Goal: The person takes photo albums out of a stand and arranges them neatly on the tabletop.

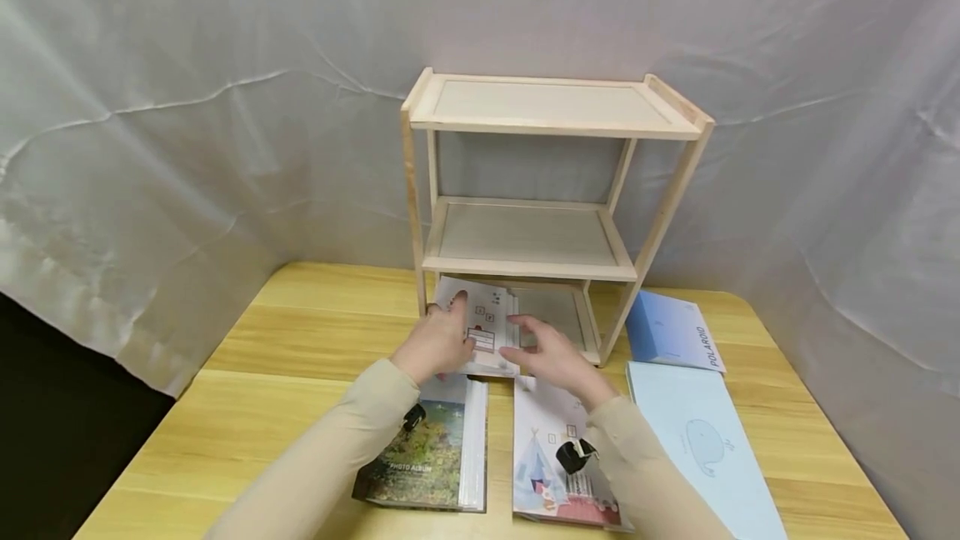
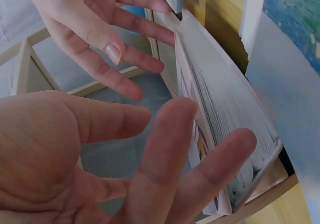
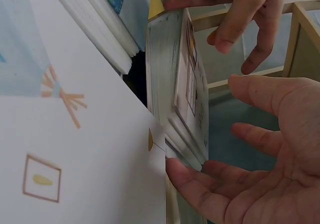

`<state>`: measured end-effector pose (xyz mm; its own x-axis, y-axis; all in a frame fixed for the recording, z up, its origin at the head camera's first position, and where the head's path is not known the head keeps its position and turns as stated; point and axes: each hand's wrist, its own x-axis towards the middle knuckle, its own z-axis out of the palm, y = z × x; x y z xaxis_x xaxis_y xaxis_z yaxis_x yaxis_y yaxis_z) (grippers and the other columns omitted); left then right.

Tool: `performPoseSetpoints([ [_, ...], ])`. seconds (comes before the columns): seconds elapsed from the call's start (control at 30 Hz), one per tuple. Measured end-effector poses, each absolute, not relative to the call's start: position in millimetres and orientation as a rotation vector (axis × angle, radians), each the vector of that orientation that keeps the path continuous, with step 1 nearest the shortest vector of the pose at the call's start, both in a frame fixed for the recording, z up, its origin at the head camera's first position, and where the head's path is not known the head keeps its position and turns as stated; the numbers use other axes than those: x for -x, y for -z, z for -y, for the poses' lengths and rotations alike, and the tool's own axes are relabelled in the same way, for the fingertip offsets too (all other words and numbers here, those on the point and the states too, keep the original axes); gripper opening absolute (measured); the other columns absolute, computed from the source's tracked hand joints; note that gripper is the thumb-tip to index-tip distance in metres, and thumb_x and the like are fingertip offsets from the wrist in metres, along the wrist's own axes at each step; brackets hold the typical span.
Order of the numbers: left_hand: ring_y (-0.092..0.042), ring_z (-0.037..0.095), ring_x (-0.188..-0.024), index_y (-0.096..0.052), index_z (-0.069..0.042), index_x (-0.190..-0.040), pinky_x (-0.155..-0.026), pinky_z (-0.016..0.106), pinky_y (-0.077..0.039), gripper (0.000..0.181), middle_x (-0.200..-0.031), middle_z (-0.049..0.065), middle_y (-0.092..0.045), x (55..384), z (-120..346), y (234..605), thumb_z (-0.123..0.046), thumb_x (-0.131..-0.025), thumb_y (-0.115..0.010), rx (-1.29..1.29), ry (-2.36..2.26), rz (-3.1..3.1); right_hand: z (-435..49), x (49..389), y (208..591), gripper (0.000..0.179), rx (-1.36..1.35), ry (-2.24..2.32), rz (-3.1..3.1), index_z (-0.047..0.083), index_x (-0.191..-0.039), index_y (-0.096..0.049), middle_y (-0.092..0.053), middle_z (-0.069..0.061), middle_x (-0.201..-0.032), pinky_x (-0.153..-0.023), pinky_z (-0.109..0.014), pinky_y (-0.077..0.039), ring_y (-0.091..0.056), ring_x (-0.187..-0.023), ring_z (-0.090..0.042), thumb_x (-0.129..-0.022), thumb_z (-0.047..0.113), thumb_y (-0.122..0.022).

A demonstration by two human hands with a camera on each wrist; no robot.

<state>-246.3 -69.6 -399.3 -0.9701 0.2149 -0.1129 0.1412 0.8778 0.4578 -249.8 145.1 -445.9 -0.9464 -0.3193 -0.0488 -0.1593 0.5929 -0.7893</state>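
Observation:
A thick white photo album (image 1: 491, 319) with small printed squares lies on the left part of the bottom shelf, its front end over the shelf's front edge. My left hand (image 1: 438, 338) is at its left side, fingers spread and loosely bent over the cover. The right hand (image 1: 553, 354) is at the album's right edge, thumb and fingers apart. In the left wrist view the left fingers (image 2: 170, 154) overlap the album's page block (image 2: 225, 94). In the right wrist view the right fingertips (image 3: 182, 170) are right by the album's lower corner.
The three-tier wooden rack (image 1: 558, 132) stands at the table's back. In front lie a landscape photo album (image 1: 420, 452) and a tent-patterned album (image 1: 551, 457). A blue POLAROID box (image 1: 671, 330) and a pale blue whale-print album (image 1: 701, 448) are at the right.

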Motion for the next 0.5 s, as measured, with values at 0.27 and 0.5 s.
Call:
performPoseSetpoints([
  [0.27,-0.062,0.017,-0.04,-0.032,-0.001,-0.164,-0.039,0.029,-0.052,0.072,-0.125,0.042,-0.064,253.6,65.8,404.7,-0.021,-0.104,-0.068,-0.246,-0.638,-2.94,-139.8,254.8,446.9,0.061,0.381,1.255,-2.647,0.015,-0.159,-0.052,-0.055,-0.027,-0.156,-0.103,-0.059,-0.059,-0.068,-0.126,-0.045,-0.104,0.034,-0.072],
  [0.5,-0.062,0.017,-0.04,-0.039,0.002,-0.157,-0.036,0.027,-0.051,0.065,-0.102,0.03,-0.071,261.0,67.7,410.9,-0.018,-0.103,-0.069,-0.254,-0.669,-2.942,-140.3,256.5,447.9,0.059,0.349,1.266,-2.645,0.014,-0.157,-0.053,-0.055,-0.026,-0.156,-0.102,-0.057,-0.06,-0.067,-0.127,-0.044,-0.104,0.033,-0.072],
])
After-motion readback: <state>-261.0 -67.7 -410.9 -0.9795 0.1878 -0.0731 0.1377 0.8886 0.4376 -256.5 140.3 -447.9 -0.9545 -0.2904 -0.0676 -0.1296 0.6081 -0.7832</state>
